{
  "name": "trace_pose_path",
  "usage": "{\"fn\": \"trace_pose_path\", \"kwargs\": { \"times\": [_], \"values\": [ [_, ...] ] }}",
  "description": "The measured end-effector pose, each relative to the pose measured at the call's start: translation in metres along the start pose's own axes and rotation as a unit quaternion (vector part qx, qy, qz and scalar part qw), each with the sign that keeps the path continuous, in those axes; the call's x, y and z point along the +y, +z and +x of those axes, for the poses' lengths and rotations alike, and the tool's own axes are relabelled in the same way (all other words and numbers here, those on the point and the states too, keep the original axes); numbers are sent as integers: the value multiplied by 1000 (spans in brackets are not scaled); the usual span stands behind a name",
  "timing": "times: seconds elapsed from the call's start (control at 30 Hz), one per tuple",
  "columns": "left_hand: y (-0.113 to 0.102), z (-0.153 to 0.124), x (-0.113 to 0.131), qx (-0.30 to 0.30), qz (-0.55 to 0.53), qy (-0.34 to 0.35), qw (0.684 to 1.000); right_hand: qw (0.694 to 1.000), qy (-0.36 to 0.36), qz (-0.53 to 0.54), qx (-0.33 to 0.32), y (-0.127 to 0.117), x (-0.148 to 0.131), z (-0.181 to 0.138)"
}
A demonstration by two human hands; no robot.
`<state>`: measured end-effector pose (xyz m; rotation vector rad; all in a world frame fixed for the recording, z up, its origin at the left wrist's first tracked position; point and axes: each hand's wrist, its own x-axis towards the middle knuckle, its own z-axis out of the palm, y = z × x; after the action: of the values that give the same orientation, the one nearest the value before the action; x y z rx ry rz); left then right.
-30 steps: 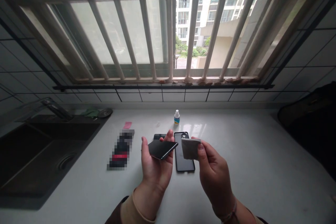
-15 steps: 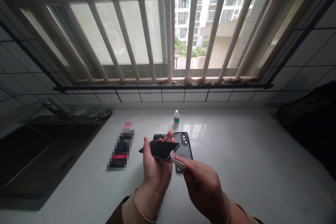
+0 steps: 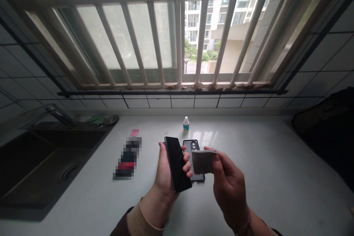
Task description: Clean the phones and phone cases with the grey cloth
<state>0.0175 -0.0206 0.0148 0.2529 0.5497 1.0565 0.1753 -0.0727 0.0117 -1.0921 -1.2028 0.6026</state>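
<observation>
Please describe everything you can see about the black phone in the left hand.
The phone is a slim black slab with a dark, glossy, unlit face. It stands nearly on end, tilted, top edge away from the person. The left hand grips it from behind, fingers wrapped over its right edge. It is held above the counter, apart from the grey cloth.

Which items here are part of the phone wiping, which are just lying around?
In use:
left hand holding phone
right hand holding cloth
phone case on the counter
small bottle

Lying about:
pink item
sink
green rag
</observation>
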Motion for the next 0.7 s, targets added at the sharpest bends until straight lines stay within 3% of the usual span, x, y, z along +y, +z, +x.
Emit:
{"fn": "trace_pose_path", "kwargs": {
  "times": [0.1, 0.27, 0.5, 0.7],
  "values": [
    [-4, 1, -2, -54, 44, -102, 992, 996, 69, -39, 44, 0, 6, 15],
    [-3, -5, -7, -127, 119, -206, 963, 988, 73, -126, 41, -6, 15, 29],
    [-1, -11, -14, -92, 181, -183, 962, 987, 34, -150, -46, -4, 20, 25],
    [0, -11, -15, -63, 216, -159, 961, 991, -26, -117, -61, -3, 16, 21]
  ]
}}
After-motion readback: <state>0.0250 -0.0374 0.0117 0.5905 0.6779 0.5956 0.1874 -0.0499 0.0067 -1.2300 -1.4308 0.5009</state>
